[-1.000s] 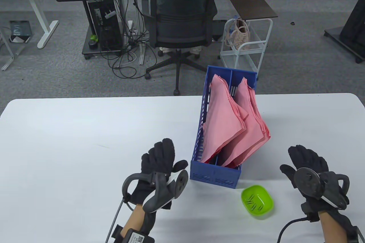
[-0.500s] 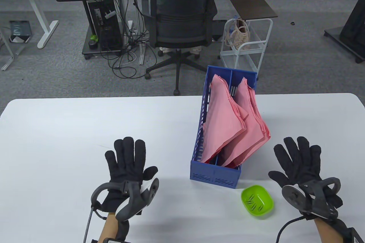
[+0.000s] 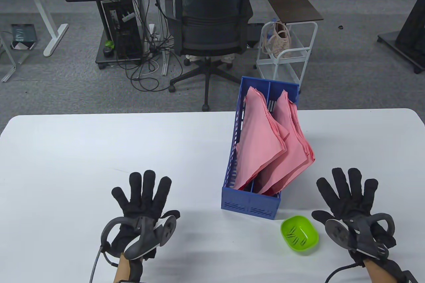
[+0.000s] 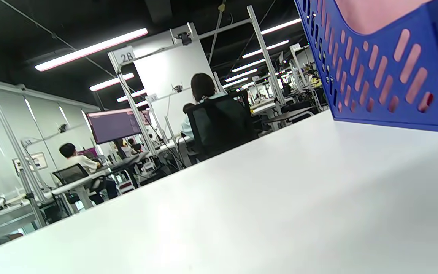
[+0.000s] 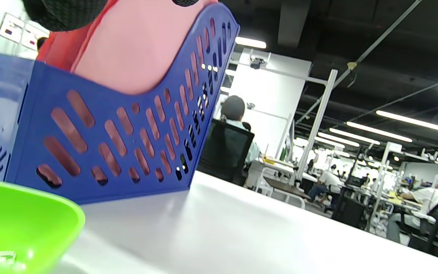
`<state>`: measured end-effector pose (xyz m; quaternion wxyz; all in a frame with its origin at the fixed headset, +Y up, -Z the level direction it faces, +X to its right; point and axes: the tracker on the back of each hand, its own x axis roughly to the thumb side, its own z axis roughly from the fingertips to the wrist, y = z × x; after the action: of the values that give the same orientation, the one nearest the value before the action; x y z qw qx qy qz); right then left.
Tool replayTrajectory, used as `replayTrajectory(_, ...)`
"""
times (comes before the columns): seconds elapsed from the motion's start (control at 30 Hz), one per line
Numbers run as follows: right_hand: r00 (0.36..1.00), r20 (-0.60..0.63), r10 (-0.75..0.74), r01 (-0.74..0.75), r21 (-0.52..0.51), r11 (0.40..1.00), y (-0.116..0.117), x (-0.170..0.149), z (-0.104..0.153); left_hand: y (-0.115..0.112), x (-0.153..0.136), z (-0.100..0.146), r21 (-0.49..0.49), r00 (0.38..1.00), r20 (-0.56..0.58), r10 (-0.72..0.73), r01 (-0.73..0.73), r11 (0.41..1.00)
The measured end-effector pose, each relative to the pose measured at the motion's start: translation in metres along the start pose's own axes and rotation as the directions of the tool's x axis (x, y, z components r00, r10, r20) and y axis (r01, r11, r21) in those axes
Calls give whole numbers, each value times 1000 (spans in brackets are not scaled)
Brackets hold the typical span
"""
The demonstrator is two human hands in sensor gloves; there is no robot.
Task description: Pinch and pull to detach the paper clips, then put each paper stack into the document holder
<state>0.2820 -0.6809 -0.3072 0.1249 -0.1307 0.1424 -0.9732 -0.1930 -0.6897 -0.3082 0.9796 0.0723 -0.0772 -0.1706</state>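
A blue slotted document holder (image 3: 250, 204) (image 4: 386, 76) (image 5: 101, 144) stands at mid-table with two compartments, each holding a pink paper stack (image 3: 257, 143) (image 5: 139, 49) leaning right. A green bowl (image 3: 299, 234) (image 5: 21, 228) in front of it contains several paper clips (image 3: 295, 235). My left hand (image 3: 144, 193) lies flat on the table left of the holder, fingers spread, holding nothing. My right hand (image 3: 348, 193) lies flat to the holder's right beside the bowl, fingers spread and empty. Only a dark fingertip shows at the top of the right wrist view.
The white table (image 3: 99, 150) stretches wide to the left and right. Beyond its far edge sit an office chair (image 3: 211, 21) with a seated person, a small white cart (image 3: 285, 54) and desks.
Both hands went from curled to flat with fingers spread. The left hand slid leftward away from the holder and back toward me; the right hand drew slightly toward me.
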Motion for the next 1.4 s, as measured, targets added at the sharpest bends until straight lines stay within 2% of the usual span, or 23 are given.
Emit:
replayTrajectory(0.27,998,-47,-30,34,83,996,15,-5,6,-12,-6,4,-56,1000,-4,10,-10,998)
replayTrajectory(1.4,999,-32,-22,25,91,996,17,0,4,-13,-8,5,-70,1000,-10,-13,12,997)
